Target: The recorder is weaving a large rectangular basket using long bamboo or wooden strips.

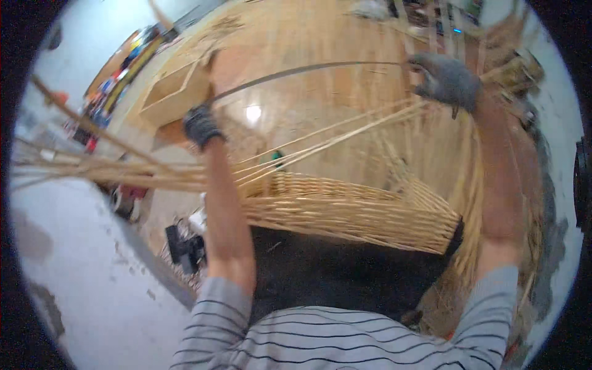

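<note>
A long, thin dark strip (314,66) arches across the upper middle, held at its two ends. My left hand (202,125), in a grey knit glove, is closed on the strip's left end. My right hand (445,81), gloved alike, is raised at upper right with fingers curled on the other end. Below, a partly woven wicker basket (348,219) rests on a black cloth (339,271) at my lap. Long pale rods (333,139) run from the basket out to the left and up to the right, beneath my hands.
An open wooden box (166,92) stands at back left, near assorted items (114,83) along the wall. A white plastered surface (80,259) fills lower left, beside a black object (179,246). More long canes (468,240) lie along my right side. Scraps litter the wooden floor (308,37).
</note>
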The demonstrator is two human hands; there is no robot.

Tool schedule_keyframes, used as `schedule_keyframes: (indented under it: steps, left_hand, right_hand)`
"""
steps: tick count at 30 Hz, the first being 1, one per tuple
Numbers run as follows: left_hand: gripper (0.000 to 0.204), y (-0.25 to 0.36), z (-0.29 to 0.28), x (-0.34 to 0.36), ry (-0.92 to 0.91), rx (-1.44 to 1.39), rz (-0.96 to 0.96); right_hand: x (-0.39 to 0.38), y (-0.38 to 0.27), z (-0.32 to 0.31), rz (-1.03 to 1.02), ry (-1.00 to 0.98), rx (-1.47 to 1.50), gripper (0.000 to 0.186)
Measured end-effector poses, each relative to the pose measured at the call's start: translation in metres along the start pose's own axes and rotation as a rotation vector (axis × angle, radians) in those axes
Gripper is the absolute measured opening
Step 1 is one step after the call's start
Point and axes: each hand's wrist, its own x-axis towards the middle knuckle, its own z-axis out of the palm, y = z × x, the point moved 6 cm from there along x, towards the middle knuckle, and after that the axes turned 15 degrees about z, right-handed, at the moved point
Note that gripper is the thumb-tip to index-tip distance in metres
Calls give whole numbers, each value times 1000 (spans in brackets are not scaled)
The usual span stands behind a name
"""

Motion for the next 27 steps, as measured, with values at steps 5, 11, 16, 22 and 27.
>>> schedule_keyframes:
  steps: [5,11,16,22,27]
  left_hand:
    - [31,-42,66,5,-100,-154,-59]
    - [23,-46,64,-1,108,-209,291]
    - [26,-43,64,3,183,-348,204]
    - [31,-60,89,5,90,-742,-47]
    - [29,-92,103,8,306,-531,166]
  right_hand:
    - [-18,33,26,97,-551,49,47]
    - [-109,105,40,457,-972,70,42]
    - [-144,179,27,637,-654,419,37]
    - [-145,185,28,707,-421,-76,40]
    - [-150,173,29,802,-344,-77,47]
